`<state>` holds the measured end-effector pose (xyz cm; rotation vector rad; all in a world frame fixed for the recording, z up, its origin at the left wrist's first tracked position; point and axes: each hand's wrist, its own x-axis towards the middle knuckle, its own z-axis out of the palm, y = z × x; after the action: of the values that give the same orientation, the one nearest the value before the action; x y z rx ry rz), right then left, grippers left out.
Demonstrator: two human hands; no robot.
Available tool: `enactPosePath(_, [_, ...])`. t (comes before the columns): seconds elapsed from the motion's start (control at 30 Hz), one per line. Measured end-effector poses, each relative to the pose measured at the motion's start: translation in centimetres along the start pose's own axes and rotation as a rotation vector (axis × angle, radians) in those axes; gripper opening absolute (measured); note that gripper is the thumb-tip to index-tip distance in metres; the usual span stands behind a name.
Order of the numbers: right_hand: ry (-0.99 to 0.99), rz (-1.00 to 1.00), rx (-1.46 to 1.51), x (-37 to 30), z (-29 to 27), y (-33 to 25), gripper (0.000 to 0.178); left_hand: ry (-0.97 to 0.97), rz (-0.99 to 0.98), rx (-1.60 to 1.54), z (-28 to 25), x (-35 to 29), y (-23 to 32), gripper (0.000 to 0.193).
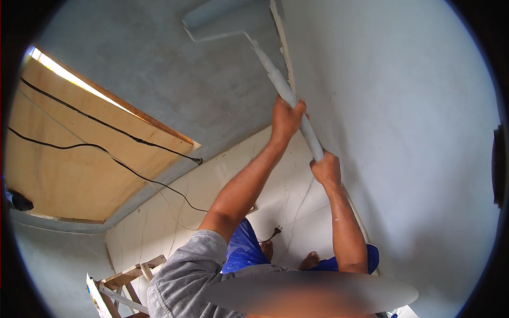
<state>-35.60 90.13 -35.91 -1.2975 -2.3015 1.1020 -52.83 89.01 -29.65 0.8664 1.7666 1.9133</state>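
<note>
Against grey wall (159, 100) left of the corner (289, 61), best steer the high-held roller (212, 13) evenly, with left hand (287, 119) wrapped round its pole (310, 137) midway and right hand (327, 168) clasping the lower end.

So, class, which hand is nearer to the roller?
Left. The left hand grips the pole partway up, closer to the roller; the right hand holds the pole's far end.

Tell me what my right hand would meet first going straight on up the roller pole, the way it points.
Probably your left hand, gripping the roller pole further up than your right hand, though depth is hard to judge from this one view.
</note>
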Motion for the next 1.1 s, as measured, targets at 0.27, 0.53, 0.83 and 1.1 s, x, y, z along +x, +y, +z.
enactPosePath(0.27, [0.058,-0.091,0.127,2.0,2.4,-2.3,0.018,0.033,-0.003,0.070,-1.6,1.7,2.8,0.036])
enactPosePath(0.53, [-0.104,0.122,-0.097,-6.7,9.9,12.2,0.018,0.023,-0.352,0.022,-1.3,-10.2,-16.8,0.042])
enactPosePath(0.83, [-0.292,0.309,-0.402,-10.5,10.5,16.7,0.032,-0.016,-0.825,-0.146,-1.1,-16.2,-29.0,0.032])
enactPosePath(1.1, [-0.216,0.274,-0.409,-11.8,11.4,16.6,0.027,0.002,-0.760,-0.244,-2.0,-17.2,-27.9,0.036])
